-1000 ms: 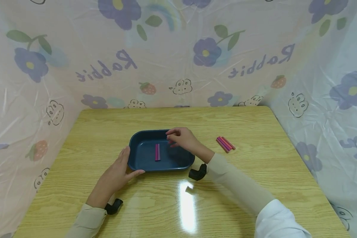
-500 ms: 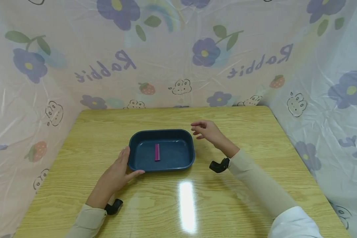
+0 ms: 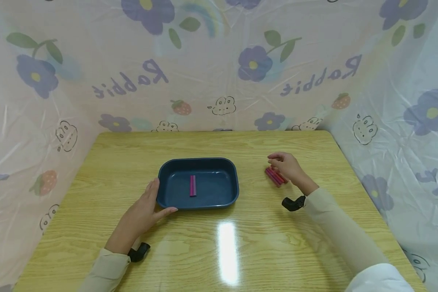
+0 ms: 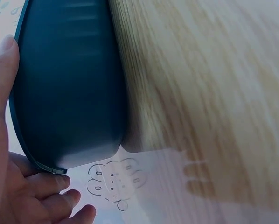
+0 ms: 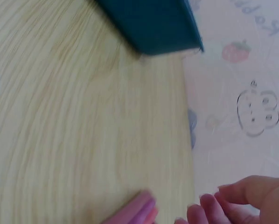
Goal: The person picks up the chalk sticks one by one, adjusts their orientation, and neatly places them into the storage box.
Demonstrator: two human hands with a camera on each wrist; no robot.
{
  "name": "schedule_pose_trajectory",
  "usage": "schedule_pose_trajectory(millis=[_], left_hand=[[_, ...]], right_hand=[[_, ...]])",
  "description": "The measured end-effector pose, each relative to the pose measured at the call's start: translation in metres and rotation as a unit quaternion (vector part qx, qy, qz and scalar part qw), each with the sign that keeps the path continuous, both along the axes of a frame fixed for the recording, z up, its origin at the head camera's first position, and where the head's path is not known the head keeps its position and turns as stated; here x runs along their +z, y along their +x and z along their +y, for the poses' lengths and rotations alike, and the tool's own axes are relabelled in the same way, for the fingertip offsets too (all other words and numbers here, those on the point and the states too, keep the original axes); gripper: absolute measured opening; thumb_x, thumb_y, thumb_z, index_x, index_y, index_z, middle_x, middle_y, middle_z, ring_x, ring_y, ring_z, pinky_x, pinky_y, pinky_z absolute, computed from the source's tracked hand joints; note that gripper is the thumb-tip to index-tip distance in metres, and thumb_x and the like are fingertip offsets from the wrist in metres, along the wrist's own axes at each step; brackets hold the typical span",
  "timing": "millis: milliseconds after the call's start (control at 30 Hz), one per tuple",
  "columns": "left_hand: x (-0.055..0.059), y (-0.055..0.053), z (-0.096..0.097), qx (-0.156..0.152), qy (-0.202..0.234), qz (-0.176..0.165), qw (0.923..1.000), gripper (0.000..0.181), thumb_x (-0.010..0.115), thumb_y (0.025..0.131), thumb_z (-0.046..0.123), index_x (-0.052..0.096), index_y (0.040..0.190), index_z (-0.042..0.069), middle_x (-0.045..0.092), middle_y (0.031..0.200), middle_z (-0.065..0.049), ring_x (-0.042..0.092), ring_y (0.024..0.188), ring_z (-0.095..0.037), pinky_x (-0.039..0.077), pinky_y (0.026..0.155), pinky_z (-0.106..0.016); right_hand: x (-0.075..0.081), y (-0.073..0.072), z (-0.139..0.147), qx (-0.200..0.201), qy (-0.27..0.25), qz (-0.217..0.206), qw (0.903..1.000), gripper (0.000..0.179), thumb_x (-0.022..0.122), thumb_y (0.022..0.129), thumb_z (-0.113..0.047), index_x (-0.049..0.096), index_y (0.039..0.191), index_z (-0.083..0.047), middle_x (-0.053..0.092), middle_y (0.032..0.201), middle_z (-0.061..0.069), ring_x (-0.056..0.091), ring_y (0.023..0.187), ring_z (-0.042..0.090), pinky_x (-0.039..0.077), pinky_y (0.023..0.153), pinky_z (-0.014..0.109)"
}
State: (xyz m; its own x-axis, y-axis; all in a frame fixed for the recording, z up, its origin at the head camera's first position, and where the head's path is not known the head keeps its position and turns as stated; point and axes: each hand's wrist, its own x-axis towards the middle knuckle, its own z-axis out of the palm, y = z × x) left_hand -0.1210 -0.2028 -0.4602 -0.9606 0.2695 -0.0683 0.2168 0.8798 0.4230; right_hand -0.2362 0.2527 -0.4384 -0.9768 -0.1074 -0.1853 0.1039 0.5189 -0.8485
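Note:
A dark blue-green, round-cornered tray (image 3: 219, 202) stands near the table's middle. Two slim sticks (image 3: 192, 185), one magenta and one mauve, lie side by side on its floor. My left hand (image 3: 140, 215) rests against the tray's left end, fingers straight along the side and thumb at the front rim; the left wrist view shows the hand touching the wall of the tray (image 4: 69, 84). Right of the tray lies a small bundle of pink, purple and red sticks (image 3: 273, 177). Over its far side hovers my right hand (image 3: 290, 168), loosely bent, with nothing visible between thumb and fingers.
Light wood-grain table (image 3: 190, 251) underneath, with a bright glare patch (image 3: 228, 251) near the front. A printed curtain (image 3: 204, 69) hangs behind and on both sides. Each wrist carries a black camera mount (image 3: 293, 203).
My right hand has moved from above the tray rightward to the stick bundle. The left hand, the tray and the two sticks in it have stayed put.

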Motion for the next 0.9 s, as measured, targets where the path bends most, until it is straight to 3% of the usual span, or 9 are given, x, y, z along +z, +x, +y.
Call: schedule_pose_trajectory(millis=[233,533,900], left_hand=[[-0.001,-0.001,0.0,0.0,0.001,0.001,1.0,0.112,0.043,0.077,0.077,-0.005,0.149,0.006,0.007,0.152,-0.022,0.017,0.137,-0.038,0.029,0.102,-0.055],[-0.001,-0.001,0.0,0.001,0.002,-0.003,1.0,0.112,0.043,0.077,0.077,-0.007,0.149,0.008,0.007,0.153,-0.021,0.016,0.137,-0.037,0.027,0.103,-0.055],[0.0,0.0,0.002,0.006,0.008,-0.006,0.9999,0.112,0.045,0.077,0.076,-0.005,0.149,0.007,0.008,0.152,-0.022,0.018,0.136,-0.04,0.029,0.101,-0.056]], right_hand=[[-0.006,0.004,0.02,-0.003,0.034,0.004,0.9994,0.037,0.048,0.097,-0.017,0.05,0.127,0.006,0.053,0.115,0.025,0.058,0.095,0.037,0.051,0.079,0.044],[-0.02,0.007,0.032,0.014,0.123,0.019,0.9921,0.035,0.054,0.096,-0.02,0.056,0.122,0.003,0.058,0.111,0.021,0.055,0.099,0.032,0.048,0.08,0.042],[-0.034,0.008,0.038,0.037,0.157,0.034,0.9863,0.035,0.056,0.094,-0.022,0.058,0.117,0.004,0.062,0.104,0.018,0.058,0.094,0.029,0.049,0.077,0.039]])
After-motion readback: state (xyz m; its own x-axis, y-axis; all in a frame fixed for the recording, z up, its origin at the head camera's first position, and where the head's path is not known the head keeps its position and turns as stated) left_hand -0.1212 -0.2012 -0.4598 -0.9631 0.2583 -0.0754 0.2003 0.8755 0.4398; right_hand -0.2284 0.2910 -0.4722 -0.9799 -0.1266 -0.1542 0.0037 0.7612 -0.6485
